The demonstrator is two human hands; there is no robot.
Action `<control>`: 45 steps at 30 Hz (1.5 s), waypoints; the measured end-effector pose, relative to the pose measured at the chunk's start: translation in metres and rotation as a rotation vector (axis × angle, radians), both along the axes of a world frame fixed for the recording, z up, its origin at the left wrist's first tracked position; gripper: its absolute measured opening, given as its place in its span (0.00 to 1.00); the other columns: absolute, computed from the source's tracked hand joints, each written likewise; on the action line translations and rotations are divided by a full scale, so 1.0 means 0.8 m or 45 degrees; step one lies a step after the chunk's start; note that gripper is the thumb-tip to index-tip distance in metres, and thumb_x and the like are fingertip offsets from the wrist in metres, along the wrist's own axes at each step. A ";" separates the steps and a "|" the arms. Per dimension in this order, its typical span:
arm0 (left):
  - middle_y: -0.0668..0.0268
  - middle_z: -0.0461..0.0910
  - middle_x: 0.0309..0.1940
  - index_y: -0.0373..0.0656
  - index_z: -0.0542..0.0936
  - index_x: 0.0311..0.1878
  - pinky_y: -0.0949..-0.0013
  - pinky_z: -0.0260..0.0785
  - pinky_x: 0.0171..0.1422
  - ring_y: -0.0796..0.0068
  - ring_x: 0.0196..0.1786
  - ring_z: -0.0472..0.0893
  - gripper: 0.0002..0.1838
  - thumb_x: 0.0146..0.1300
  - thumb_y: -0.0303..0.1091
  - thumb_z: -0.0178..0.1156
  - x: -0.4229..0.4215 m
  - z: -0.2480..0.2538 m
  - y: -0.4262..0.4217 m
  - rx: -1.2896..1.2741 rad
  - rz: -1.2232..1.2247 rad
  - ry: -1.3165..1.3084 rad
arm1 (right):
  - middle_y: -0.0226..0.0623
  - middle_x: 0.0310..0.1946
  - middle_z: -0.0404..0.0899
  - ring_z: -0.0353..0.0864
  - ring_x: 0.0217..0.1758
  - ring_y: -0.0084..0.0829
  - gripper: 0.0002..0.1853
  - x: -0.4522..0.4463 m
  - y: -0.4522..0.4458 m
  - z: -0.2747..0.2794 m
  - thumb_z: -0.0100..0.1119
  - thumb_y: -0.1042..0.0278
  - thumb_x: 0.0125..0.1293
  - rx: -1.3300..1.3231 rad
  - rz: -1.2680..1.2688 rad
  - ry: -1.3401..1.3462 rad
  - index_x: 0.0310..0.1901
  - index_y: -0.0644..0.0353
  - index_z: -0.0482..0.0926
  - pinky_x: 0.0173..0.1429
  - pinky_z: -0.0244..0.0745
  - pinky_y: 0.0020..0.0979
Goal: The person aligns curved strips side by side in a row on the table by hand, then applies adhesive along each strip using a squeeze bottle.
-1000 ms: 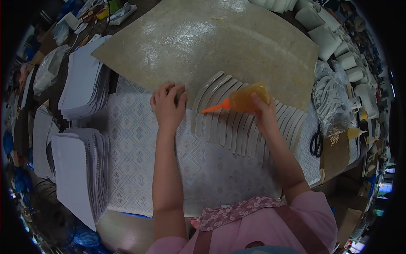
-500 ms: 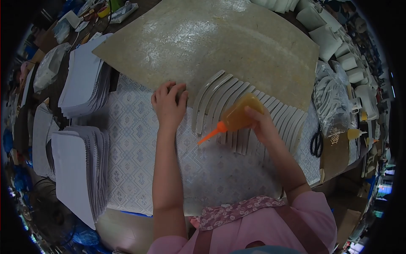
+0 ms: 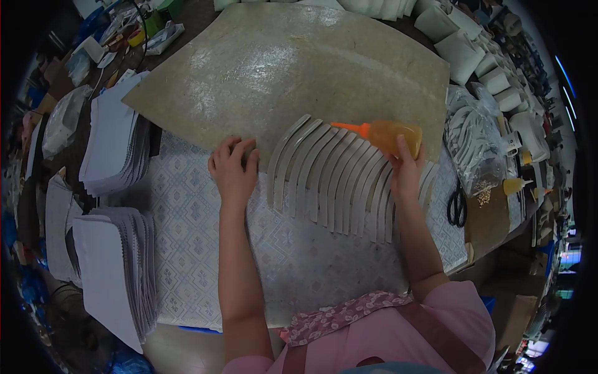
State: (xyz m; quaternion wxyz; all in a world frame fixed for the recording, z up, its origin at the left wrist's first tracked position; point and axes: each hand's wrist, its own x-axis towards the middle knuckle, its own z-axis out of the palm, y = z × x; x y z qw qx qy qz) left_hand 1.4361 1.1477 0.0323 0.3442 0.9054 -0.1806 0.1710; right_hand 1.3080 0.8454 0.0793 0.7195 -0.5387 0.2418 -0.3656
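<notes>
My right hand (image 3: 407, 171) grips a squeeze bottle (image 3: 392, 136) of amber liquid, with its orange nozzle pointing left. The nozzle tip is over the upper ends of a fanned row of curved, pale strips (image 3: 317, 171). Whether it touches a strip I cannot tell. These strips lie side by side, partly on a large tan board (image 3: 293, 75) and partly on the patterned tablecloth (image 3: 187, 237). My left hand (image 3: 235, 171) rests at the board's lower edge, left of the strips, fingers apart and holding nothing.
Two stacks of white sheets, an upper stack (image 3: 115, 134) and a lower stack (image 3: 112, 274), stand at the left. On the right are a plastic bag of pale strips (image 3: 474, 134), black-handled scissors (image 3: 457, 207) and another small bottle (image 3: 514, 186). White rolls (image 3: 461, 56) are piled at the upper right.
My right hand has moved the bottle up and to the right, from the strips' lower ends to their upper ends. The nozzle has swung from pointing down-left to pointing left.
</notes>
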 end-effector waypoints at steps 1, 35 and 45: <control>0.66 0.76 0.53 0.53 0.83 0.47 0.55 0.50 0.69 0.63 0.60 0.71 0.12 0.59 0.39 0.63 0.000 0.000 0.000 0.003 0.003 0.009 | 0.38 0.51 0.74 0.79 0.52 0.35 0.25 0.001 0.001 -0.001 0.65 0.65 0.64 0.000 -0.013 0.007 0.58 0.61 0.66 0.51 0.83 0.37; 0.66 0.76 0.51 0.54 0.83 0.46 0.55 0.53 0.67 0.64 0.58 0.72 0.12 0.58 0.38 0.64 0.002 -0.002 0.001 -0.012 -0.002 -0.049 | 0.35 0.45 0.77 0.81 0.48 0.30 0.25 -0.012 0.047 0.002 0.68 0.66 0.60 0.192 0.665 0.307 0.56 0.62 0.68 0.41 0.83 0.29; 0.66 0.76 0.51 0.55 0.83 0.46 0.54 0.53 0.67 0.63 0.58 0.72 0.12 0.58 0.38 0.63 0.000 0.000 0.000 -0.002 -0.002 -0.046 | 0.37 0.50 0.77 0.81 0.51 0.33 0.28 -0.033 0.052 0.007 0.66 0.59 0.61 0.395 0.878 0.382 0.59 0.61 0.68 0.49 0.83 0.37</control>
